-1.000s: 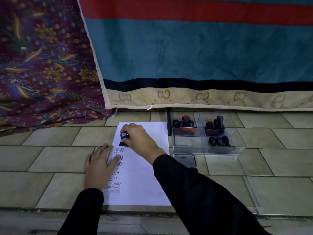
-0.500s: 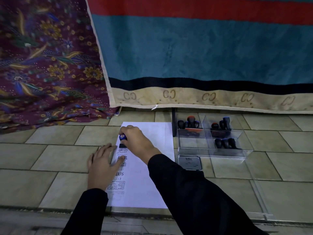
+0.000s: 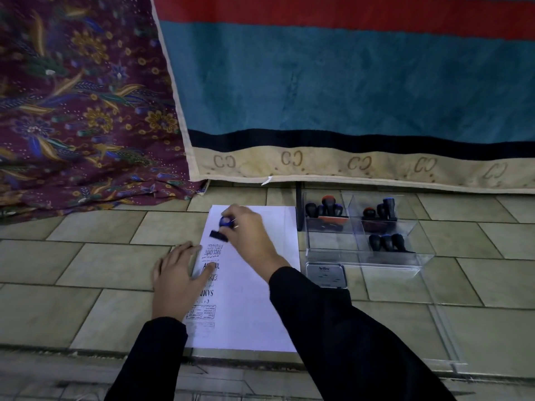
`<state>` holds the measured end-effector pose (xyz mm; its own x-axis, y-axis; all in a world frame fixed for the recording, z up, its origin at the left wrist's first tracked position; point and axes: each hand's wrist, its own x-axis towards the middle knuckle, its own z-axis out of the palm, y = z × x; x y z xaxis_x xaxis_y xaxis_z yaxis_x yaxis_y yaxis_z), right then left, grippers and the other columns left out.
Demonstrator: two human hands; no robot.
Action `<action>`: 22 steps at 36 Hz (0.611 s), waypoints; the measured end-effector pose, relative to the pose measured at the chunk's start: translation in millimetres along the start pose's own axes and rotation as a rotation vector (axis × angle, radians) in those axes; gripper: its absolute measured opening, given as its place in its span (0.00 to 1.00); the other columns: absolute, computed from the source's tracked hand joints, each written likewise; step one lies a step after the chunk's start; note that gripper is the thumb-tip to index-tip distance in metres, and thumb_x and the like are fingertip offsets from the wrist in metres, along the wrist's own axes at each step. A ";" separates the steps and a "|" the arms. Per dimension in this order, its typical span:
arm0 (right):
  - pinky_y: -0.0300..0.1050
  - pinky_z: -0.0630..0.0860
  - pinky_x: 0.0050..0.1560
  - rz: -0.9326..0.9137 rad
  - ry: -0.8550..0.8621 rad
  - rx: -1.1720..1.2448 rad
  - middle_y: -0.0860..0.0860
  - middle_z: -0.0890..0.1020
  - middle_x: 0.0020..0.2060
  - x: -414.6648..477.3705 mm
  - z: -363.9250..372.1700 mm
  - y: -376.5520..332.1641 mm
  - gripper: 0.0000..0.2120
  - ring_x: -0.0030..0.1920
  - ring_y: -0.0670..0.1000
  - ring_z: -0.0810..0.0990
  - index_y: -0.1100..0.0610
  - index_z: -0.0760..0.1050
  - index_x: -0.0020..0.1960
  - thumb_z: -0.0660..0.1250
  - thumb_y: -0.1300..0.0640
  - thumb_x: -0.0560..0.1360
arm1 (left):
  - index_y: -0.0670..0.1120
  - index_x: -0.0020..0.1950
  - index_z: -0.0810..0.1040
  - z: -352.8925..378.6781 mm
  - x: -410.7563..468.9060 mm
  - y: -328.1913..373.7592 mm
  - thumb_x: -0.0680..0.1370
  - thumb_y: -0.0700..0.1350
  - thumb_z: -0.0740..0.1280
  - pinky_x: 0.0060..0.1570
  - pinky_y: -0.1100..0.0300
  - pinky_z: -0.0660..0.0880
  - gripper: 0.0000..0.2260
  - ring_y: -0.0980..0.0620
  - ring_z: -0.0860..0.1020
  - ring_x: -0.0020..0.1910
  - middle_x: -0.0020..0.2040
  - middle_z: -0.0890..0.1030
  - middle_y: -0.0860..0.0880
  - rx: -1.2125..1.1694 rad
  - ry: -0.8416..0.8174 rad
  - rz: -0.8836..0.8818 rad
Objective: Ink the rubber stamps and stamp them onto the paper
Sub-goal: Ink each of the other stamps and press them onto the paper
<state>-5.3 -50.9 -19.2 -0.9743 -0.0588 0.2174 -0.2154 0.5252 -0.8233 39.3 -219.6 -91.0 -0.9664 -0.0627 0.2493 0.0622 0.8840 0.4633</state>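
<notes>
Matt, smooth white paper sheet (image 3: 254, 299). The stamp (image 3: 225, 222) has a glossy blue plastic knob and a black base. Tray (image 3: 405, 257): clear glossy plastic. Floor (image 3: 86, 264): smooth beige tiles w/ slight sheen. Blanket (image 3: 347, 82): thick woven cloth, matt. Floral cloth (image 3: 72, 111): thin printed fabric. Sleeves (image 3: 347, 342): black matt cloth.
</notes>
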 end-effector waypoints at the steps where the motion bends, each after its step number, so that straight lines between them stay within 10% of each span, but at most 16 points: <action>1: 0.43 0.78 0.48 0.024 0.067 0.059 0.55 0.79 0.46 -2.0 -8.4 1.2 0.09 0.44 0.53 0.78 0.60 0.77 0.50 0.67 0.67 0.70 | 0.54 0.64 0.76 -0.4 0.1 0.1 0.74 0.56 0.71 0.71 0.50 0.53 0.19 0.53 0.68 0.69 0.69 0.72 0.53 -0.005 0.003 0.001; 6: 0.28 0.75 0.41 0.121 0.271 0.248 0.49 0.81 0.41 -28.5 -62.5 10.6 0.10 0.40 0.43 0.79 0.53 0.79 0.47 0.71 0.65 0.69 | 0.53 0.63 0.77 -0.6 -0.9 1.0 0.74 0.57 0.70 0.72 0.50 0.52 0.19 0.54 0.67 0.70 0.69 0.73 0.54 -0.035 0.012 -0.003; 13: 0.33 0.79 0.43 0.089 0.231 0.204 0.48 0.84 0.42 -100.3 -120.5 30.5 0.11 0.40 0.41 0.82 0.52 0.78 0.49 0.73 0.63 0.70 | 0.51 0.63 0.77 -12.9 3.9 6.4 0.72 0.60 0.69 0.68 0.43 0.66 0.23 0.49 0.71 0.67 0.66 0.76 0.51 -0.473 -0.034 -0.167; 22: 0.32 0.77 0.42 -0.075 0.188 -0.124 0.41 0.79 0.42 -158.9 -147.1 55.4 0.12 0.42 0.41 0.81 0.52 0.79 0.49 0.75 0.61 0.68 | 0.55 0.65 0.74 -0.6 -43.8 99.8 0.72 0.67 0.61 0.73 0.52 0.56 0.26 0.58 0.65 0.71 0.67 0.73 0.59 -0.308 -0.198 0.319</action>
<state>147.3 112.4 -22.3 -0.9241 0.0509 0.3788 -0.2660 0.6259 -0.7331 88.0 -129.0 -55.1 -0.9142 0.3047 0.2672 0.4051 0.6650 0.6274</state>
